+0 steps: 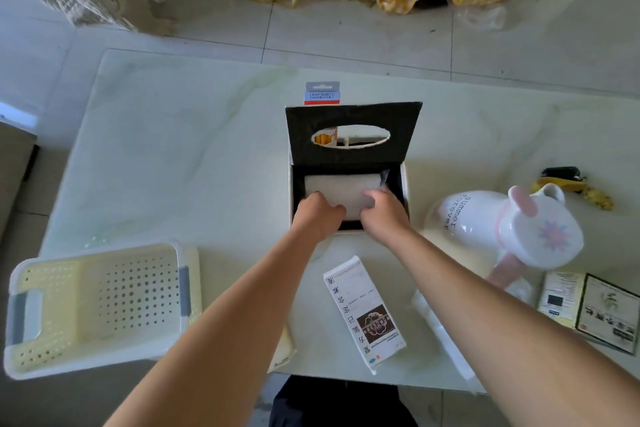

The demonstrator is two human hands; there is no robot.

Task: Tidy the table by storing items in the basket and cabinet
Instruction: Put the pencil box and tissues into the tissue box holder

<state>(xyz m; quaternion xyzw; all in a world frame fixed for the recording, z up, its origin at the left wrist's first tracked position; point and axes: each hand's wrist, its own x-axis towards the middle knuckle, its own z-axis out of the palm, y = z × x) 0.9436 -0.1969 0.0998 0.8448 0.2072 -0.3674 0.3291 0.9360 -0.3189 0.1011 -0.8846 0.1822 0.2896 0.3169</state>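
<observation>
Tissue pack [341,191] is sitting in open tissue box [349,163], centre frame; left hand [317,215] & right hand [382,210] are gripping it w/ curled fingers; basket [97,305] lower left, ceramic pitcher [505,229] right.

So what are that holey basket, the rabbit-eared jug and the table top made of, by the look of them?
The basket looks like moulded plastic, matt cream with grey handles: its punched holes are even and its walls thin. The jug seems glazed ceramic: glossy white, sharp highlights, printed lettering and a flower. The table top looks like polished marble or a marble-look slab, pale with greenish veins; which one, I cannot tell.
</observation>
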